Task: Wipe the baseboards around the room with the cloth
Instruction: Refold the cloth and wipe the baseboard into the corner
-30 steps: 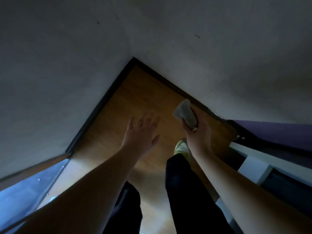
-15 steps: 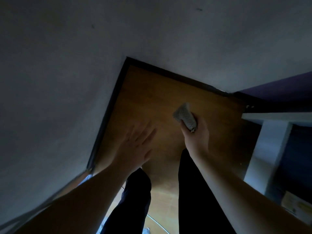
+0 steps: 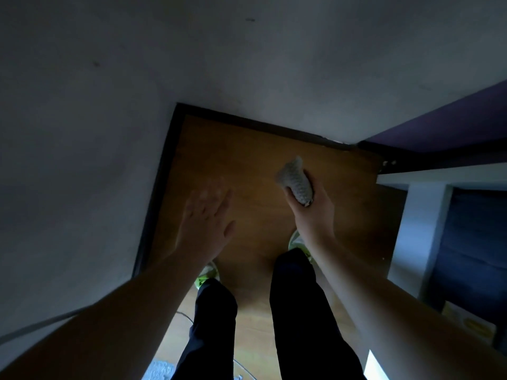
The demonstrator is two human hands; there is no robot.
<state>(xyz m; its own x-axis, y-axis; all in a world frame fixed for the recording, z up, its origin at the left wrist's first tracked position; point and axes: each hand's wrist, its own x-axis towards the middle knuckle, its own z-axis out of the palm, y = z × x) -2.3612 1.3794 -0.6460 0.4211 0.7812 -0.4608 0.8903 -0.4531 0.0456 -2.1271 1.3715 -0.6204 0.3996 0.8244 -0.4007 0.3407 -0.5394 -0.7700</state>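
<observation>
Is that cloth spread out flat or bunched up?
Bunched up. The cloth is rolled into a thick wad in the right hand, one end poking out past the fingers, above the wooden floor.

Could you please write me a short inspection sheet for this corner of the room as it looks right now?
Surface: wooden floor, bare in the corner.
Job's things: cloth, bunched, held off the floor; dark baseboard along both walls, not touched.
Clutter: yellow box low right.
Hands: right hand grips the cloth; left hand open, fingers spread, blurred.
Cables: thin cord on the floor by the left leg.
Surroundings: grey walls; white furniture at right.
</observation>
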